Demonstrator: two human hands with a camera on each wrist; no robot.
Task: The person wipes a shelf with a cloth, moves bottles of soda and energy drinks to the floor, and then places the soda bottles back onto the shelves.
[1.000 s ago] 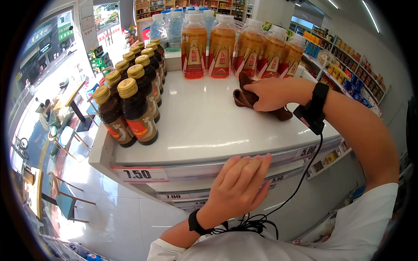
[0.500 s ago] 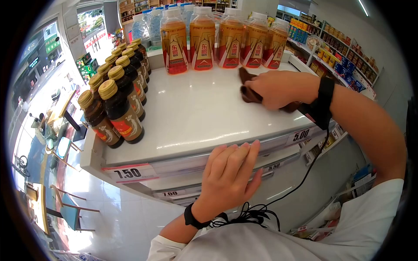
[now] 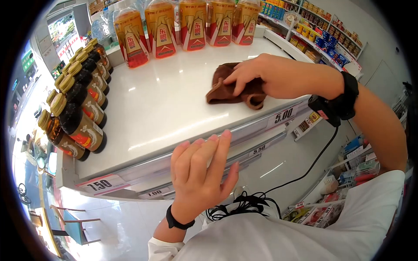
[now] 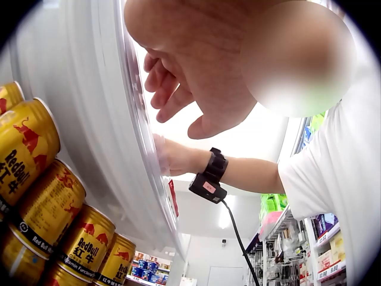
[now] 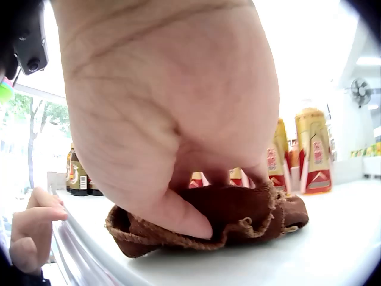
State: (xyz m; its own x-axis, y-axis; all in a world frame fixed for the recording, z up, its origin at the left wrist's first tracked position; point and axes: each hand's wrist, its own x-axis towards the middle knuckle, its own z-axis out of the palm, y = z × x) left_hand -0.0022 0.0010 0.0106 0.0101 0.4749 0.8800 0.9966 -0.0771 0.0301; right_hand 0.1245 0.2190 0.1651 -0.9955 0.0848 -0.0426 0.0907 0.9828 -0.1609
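Observation:
In the head view my right hand (image 3: pixel 272 78) holds a crumpled brown cloth (image 3: pixel 224 92) against the white shelf top (image 3: pixel 165 100), near its front right part. The right wrist view shows the thumb and bent fingers gathering the cloth (image 5: pixel 253 214), whose stitched edge is frayed. My left hand (image 3: pixel 198 172) is at the shelf's front edge with its fingers extended and nothing in it. From below, the left wrist view shows that hand (image 4: pixel 202 77) beside the shelf edge, fingers slightly bent.
Orange drink bottles (image 3: pixel 193 26) line the back of the shelf top. Brown bottles with gold caps (image 3: pixel 82 117) stand in rows along its left side. Price tags (image 3: pixel 102 185) run along the front edge. Red Bull cans (image 4: pixel 83 238) sit on a lower shelf. A black cable (image 3: pixel 305 169) hangs from the right wrist.
My right hand has drawn the cloth from the shelf's right side leftward and toward the front, and the cloth is more spread out. The head view has shifted; the left hand stays by the front edge.

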